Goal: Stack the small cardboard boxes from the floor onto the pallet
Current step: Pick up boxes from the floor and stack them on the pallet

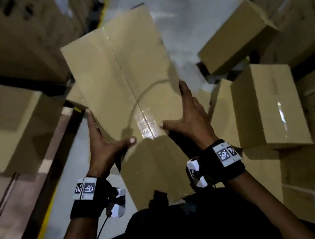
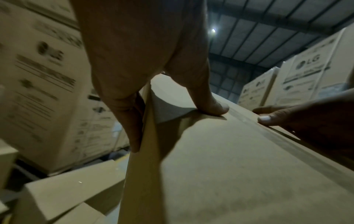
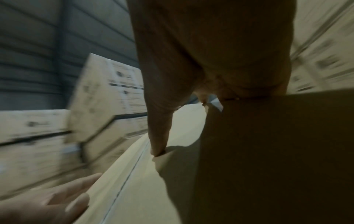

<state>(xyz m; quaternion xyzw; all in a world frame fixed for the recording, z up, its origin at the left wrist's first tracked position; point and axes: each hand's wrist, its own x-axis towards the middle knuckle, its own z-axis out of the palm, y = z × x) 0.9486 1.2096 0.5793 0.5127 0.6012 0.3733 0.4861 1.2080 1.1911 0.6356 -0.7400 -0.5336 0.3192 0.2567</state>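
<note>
Warehouse aisle, stacked cartons both sides.
Long brown taped cardboard box [image 1: 124, 79] carried chest-high, long axis pointing away; left hand [image 1: 102, 139] and right hand [image 1: 188, 117] clamp opposite sides near end, thumbs on top.

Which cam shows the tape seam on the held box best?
Head view: the tape seam runs the full length of the held box, unobstructed. Right wrist shows a blurred stretch of it. Left wrist shows only a dim strip near the right hand.
</note>
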